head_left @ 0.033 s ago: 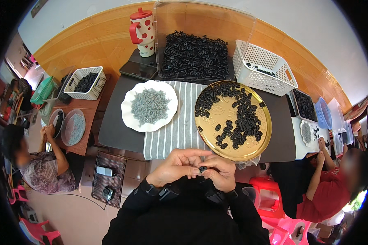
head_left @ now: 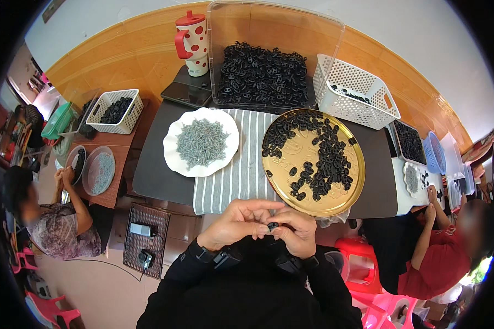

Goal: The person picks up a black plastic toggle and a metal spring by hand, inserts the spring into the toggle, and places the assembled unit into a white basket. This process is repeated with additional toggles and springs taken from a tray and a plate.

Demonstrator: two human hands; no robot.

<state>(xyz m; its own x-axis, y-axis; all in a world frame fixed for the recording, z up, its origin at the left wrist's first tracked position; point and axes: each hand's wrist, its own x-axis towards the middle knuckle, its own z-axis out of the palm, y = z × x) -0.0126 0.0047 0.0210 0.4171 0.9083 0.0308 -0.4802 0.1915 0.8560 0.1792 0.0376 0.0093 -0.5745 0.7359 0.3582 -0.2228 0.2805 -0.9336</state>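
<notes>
Black small plastic piece (head_left: 272,226) is pinched between left hand (head_left: 237,223) and right hand (head_left: 297,232), while many loose black pieces (head_left: 318,159) are left on the round golden metal tray (head_left: 291,193) beyond.

black long sleeves (head_left: 335,290), dark wrist straps (head_left: 219,256)

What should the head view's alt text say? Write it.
Two bare hands, left hand and right hand, pinch a small black part together at the near edge of a dark table. Beyond them sit a gold tray of black parts and a white plate of grey screws.
</notes>
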